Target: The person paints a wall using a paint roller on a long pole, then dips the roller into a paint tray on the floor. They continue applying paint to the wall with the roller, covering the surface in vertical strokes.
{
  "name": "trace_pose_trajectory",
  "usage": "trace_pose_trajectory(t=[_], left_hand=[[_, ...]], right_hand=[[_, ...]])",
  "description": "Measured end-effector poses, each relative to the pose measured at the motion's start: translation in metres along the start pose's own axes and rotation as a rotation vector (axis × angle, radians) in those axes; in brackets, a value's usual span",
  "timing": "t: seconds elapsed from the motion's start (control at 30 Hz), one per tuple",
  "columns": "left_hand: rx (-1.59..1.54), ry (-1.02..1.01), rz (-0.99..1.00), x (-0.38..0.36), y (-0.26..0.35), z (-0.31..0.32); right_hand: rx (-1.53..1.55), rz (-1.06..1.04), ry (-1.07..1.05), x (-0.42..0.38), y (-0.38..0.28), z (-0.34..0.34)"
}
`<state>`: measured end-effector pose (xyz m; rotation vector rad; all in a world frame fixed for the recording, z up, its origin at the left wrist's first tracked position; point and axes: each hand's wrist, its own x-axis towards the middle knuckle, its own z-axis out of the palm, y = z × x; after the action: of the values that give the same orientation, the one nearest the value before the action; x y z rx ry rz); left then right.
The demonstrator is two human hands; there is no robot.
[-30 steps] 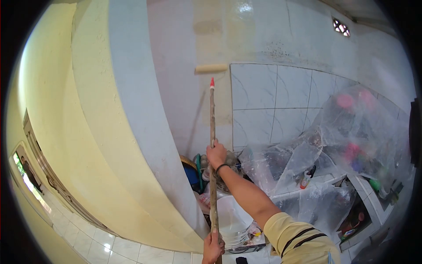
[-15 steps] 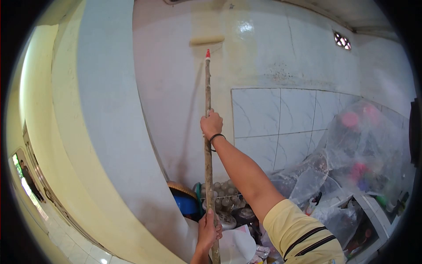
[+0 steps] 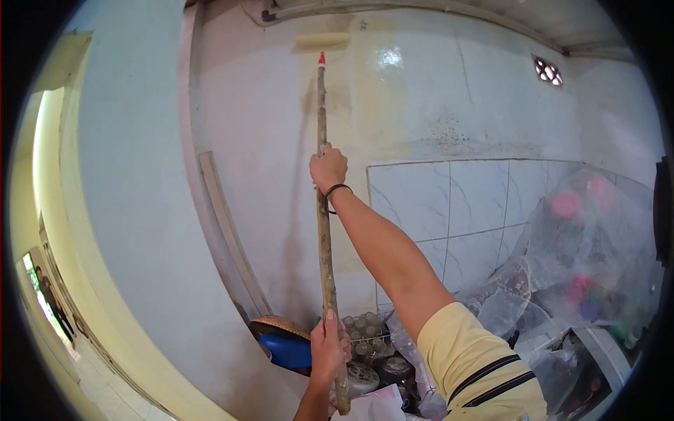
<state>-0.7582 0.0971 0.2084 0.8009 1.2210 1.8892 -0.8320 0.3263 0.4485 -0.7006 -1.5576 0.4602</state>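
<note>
A long wooden stick (image 3: 324, 249) runs upward through both my hands as the pole of a paint roller (image 3: 322, 41). Its pale yellow sleeve lies against the upper wall (image 3: 260, 91), over a band of pale yellow paint (image 3: 335, 95). Around the middle of the stick my right hand (image 3: 328, 167) is closed, a black band on its wrist. Lower down, my left hand (image 3: 328, 349) grips the stick near its bottom end. A red and white piece (image 3: 321, 59) joins the stick's top to the roller.
White tiles (image 3: 411, 200) cover the lower wall. Plastic sheeting (image 3: 562, 245) drapes over goods at the right. Below stand a blue container (image 3: 288, 351), glass jars (image 3: 365, 326) and pots. A board (image 3: 235, 235) leans by the pillar (image 3: 130, 175). A person (image 3: 53, 298) stands far left.
The roller has gone up the wall, and both hands have risen with the stick. My view has shifted, showing more of the wall at the left, with the leaning board.
</note>
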Motion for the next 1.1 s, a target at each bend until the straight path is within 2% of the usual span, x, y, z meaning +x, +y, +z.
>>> trace_pose_trajectory(t=[0.03, 0.13, 0.17, 0.23, 0.37, 0.4, 0.47, 0.53, 0.57, 0.6, 0.67, 0.7, 0.8, 0.87, 0.93, 1.1], left_hand=[[0.017, 0.008, 0.024, -0.004, -0.010, 0.003], [0.017, 0.004, 0.066, -0.022, -0.054, 0.006], [-0.011, -0.006, 0.062, -0.028, -0.073, 0.004], [-0.082, -0.008, 0.047, -0.043, -0.105, 0.005], [0.061, -0.070, 0.149, -0.080, -0.167, 0.022], [0.087, -0.079, 0.193, -0.088, -0.189, 0.029], [0.137, -0.093, 0.168, -0.116, -0.215, 0.055], [0.059, -0.177, 0.116, -0.147, -0.233, 0.082], [0.184, -0.191, 0.247, -0.160, -0.243, 0.092], [0.204, -0.316, 0.179, -0.172, -0.241, 0.098], [0.246, -0.578, 0.043, -0.195, -0.233, 0.113], [0.453, -0.700, -0.001, -0.199, -0.242, 0.116], [0.194, -0.777, 0.082, -0.201, -0.249, 0.127], [0.304, -0.829, 0.227, -0.179, -0.218, 0.137], [0.107, -0.826, 0.372, -0.162, -0.179, 0.167], [-0.151, -1.068, 0.177, -0.195, -0.105, 0.271]], right_hand=[[-0.037, -0.041, 0.041, -0.005, 0.009, -0.001], [0.094, 0.059, -0.077, -0.037, 0.022, -0.032], [0.209, 0.077, -0.059, -0.051, 0.027, -0.042], [0.313, 0.190, -0.102, -0.080, 0.029, -0.073], [0.450, 0.380, -0.118, -0.117, 0.056, -0.119], [0.423, 0.380, -0.077, -0.124, 0.059, -0.133], [0.373, 0.374, -0.001, -0.136, 0.061, -0.172], [0.245, 0.309, 0.067, -0.151, 0.065, -0.215], [0.155, 0.249, 0.111, -0.157, 0.076, -0.234], [0.058, 0.187, 0.151, -0.165, 0.088, -0.256], [0.012, 0.198, 0.176, -0.191, 0.088, -0.309], [-0.072, 0.148, 0.220, -0.204, 0.101, -0.336], [-0.229, 0.077, 0.290, -0.260, 0.115, -0.428], [-0.363, 0.055, 0.365, -0.310, 0.118, -0.485], [-0.400, 0.096, 0.437, -0.363, 0.107, -0.531], [-0.529, 0.146, 0.595, -0.497, 0.107, -0.631]])
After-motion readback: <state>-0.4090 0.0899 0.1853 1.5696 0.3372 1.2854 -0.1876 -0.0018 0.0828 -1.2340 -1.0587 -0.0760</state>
